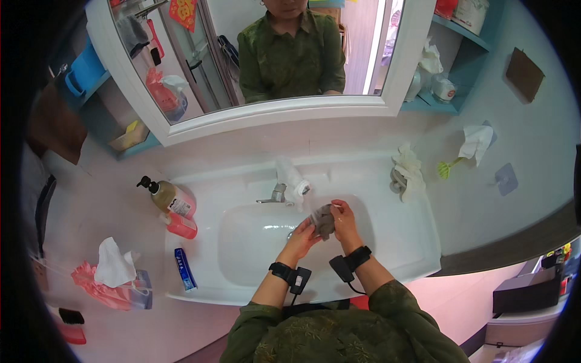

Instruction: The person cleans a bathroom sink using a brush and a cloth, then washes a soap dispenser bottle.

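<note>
Currently, you are holding the grey, soft-looking item (325, 224) over the basin (242, 248), nearer you and right of the tap (278, 193). Your left hand (298, 240) is gripping its left side and your right hand (345, 225) is pinching its upper right edge, so it is lying between both, neither clearly nearer.

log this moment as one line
left hand: holding grey item | right hand: holding same item | place: over white basin, near faucet | at left: blue tube, small pink bottle
</note>
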Available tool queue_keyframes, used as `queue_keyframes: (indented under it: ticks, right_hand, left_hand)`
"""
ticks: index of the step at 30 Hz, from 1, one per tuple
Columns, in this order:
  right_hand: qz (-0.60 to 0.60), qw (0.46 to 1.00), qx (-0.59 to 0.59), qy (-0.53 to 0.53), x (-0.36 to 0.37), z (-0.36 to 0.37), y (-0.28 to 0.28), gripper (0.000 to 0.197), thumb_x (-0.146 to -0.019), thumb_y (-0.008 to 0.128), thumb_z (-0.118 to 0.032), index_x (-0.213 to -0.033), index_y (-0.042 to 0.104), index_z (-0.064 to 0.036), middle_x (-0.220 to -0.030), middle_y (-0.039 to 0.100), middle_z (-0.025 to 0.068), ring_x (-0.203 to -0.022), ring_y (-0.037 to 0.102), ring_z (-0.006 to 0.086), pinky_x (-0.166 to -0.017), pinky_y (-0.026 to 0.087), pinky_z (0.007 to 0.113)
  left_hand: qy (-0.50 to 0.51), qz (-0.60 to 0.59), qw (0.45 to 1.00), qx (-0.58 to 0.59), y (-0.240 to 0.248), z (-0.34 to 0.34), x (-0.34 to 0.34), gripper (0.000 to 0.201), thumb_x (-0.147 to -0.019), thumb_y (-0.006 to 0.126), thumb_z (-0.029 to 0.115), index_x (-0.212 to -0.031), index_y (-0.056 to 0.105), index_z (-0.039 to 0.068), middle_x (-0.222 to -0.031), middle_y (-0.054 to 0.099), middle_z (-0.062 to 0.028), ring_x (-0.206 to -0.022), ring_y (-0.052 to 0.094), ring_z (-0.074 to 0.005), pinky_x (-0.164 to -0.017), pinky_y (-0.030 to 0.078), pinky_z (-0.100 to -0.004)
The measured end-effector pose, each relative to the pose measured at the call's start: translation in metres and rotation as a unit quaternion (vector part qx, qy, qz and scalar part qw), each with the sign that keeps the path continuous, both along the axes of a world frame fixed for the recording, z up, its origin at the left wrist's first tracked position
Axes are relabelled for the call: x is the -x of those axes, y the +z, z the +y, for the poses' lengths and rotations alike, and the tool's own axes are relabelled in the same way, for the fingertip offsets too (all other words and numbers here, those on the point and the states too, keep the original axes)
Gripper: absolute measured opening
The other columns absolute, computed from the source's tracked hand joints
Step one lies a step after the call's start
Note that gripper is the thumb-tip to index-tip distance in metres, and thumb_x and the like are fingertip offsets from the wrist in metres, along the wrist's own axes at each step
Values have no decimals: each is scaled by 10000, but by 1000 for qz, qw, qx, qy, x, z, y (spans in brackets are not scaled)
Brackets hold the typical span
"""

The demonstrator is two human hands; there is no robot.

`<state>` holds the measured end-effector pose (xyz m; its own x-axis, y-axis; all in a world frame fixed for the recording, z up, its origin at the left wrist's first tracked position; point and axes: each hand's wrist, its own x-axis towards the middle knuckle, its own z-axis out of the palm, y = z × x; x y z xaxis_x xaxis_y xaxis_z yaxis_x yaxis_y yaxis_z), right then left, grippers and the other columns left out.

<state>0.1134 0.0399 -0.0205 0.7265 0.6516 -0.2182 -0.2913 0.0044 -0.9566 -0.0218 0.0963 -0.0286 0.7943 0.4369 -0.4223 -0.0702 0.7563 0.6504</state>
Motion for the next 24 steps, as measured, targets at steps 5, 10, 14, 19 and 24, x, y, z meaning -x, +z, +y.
queue_keyframes:
  ticks: [5,10,14,19,24]
  right_hand:
    - [108,992,-72,-9,9,6,32,182,-784,509,-63,-951,497,9,-855,528,72,-758,510,145,-663,435,245]
    - [86,996,-36,0,28,0,67,197,-772,522,-60,-961,501,-7,-858,525,66,-754,501,136,-652,429,247]
    - [-6,999,-42,-12,36,-10,71,202,-757,526,-41,-956,496,-25,-846,516,52,-703,481,109,-615,413,230]
    - [-32,997,-58,-45,51,-5,67,148,-743,520,-17,-889,494,-17,-786,509,33,-666,470,96,-598,402,215]
    - [-23,992,-93,-76,42,0,72,126,-732,528,-17,-854,497,-16,-727,500,17,-635,459,90,-572,388,209]
  left_hand:
    - [-65,28,986,-154,17,-5,-4,588,-808,516,178,-1288,203,46,-1129,443,-79,-954,486,-156,-762,428,-284]
    - [-61,4,954,-294,21,2,-6,571,-769,536,76,-1261,256,3,-1078,472,-84,-861,507,-137,-703,434,-243]
    - [-72,0,946,-315,30,9,-12,505,-779,528,62,-1222,301,-22,-1095,464,-96,-833,532,-162,-700,454,-262]
    - [56,-53,949,-304,-8,33,0,412,-753,538,73,-1144,424,8,-952,545,-106,-764,553,-170,-643,446,-264]
    - [-54,157,816,-554,33,46,8,307,-753,572,193,-1005,534,22,-908,572,-131,-790,570,-211,-686,445,-284]
